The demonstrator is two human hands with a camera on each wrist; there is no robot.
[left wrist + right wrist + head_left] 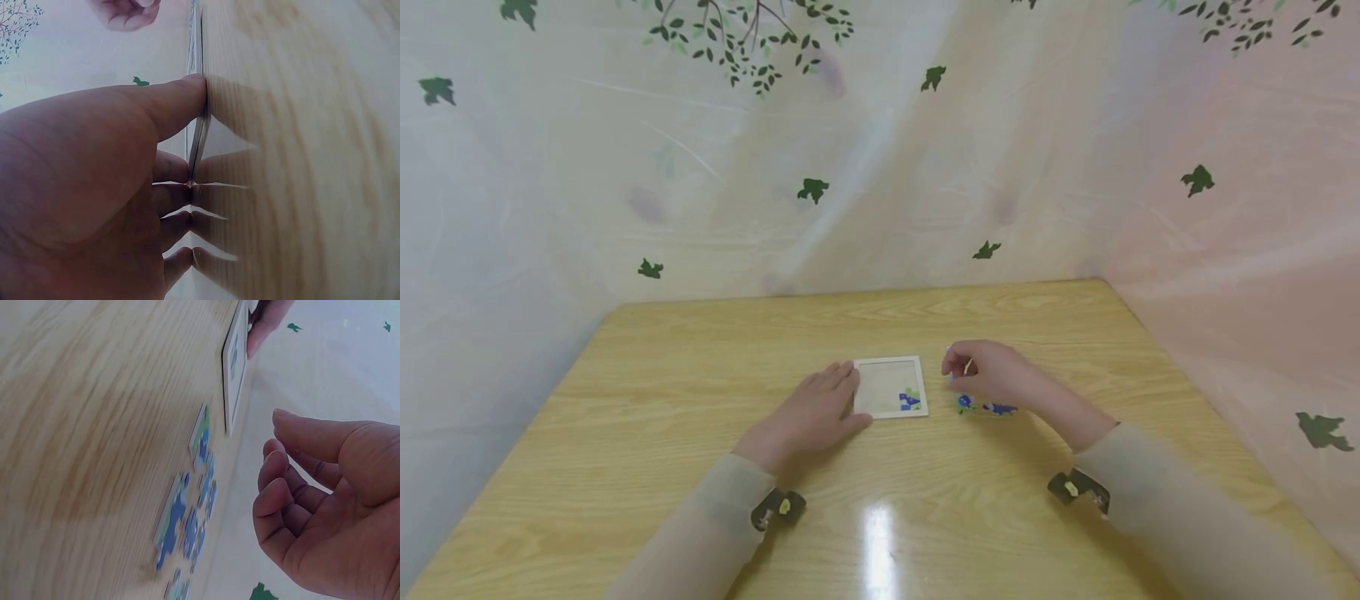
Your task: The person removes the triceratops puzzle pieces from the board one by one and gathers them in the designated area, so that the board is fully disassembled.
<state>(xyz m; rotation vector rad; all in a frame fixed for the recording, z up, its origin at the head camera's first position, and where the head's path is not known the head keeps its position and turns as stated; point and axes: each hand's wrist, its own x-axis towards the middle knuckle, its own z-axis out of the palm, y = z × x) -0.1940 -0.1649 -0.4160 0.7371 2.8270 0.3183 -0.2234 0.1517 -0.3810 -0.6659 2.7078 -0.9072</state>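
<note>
A white-bordered puzzle tray (924, 387) lies flat on the table, with several joined blue and green jigsaw pieces (910, 400) in its lower right corner. My left hand (822, 406) rests at the tray's left side, fingers extended, with its thumb (181, 100) touching the near edge. To the right of the tray, my right hand (988, 369) hovers above loose jigsaw pieces (175, 519). Its fingers are loosely bent and a gap separates them from the thumb; no piece shows between them. The hand covers part of the loose pieces in the head view.
The wooden table (700, 350) extends around the tray and pieces. A pale curtain (880, 167) with green leaf prints hangs behind it and along both sides. Each sleeve carries a dark wrist camera mount (1078, 490).
</note>
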